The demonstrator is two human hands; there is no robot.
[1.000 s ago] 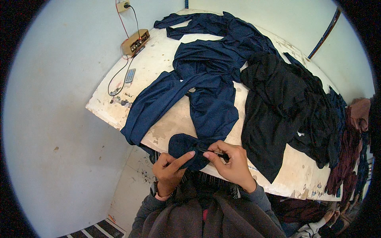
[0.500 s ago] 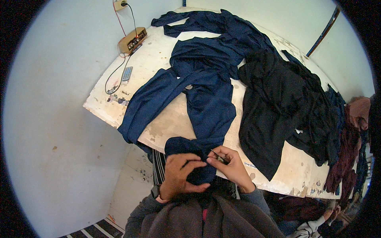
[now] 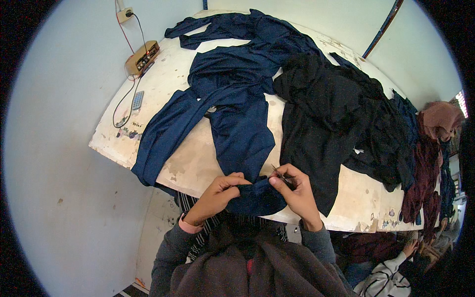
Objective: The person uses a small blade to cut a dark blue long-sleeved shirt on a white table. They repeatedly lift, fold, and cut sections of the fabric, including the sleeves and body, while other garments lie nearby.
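Note:
A navy garment lies spread on the table, one of its legs or sleeves reaching toward me. My left hand pinches the end of that piece, with the fingertips on its upper edge. At the right side of the same end is my right hand, closed around small thread snips whose thin tip points up past the thumb. The right thumb and fingers touch the navy cloth too. Between both hands the cloth end hangs in a curved fold over the table's near edge. Part of the snips is hidden by the fingers.
A black garment lies right of the navy one on the stained pale table. At the left are a brown radio with cables and a small remote. Maroon cloth and other people are at the far right.
My left hand, earlier curled with the fingers apart, has closed on the cloth's edge. The cloth end is now stretched between the hands. My view has shifted a little to the right.

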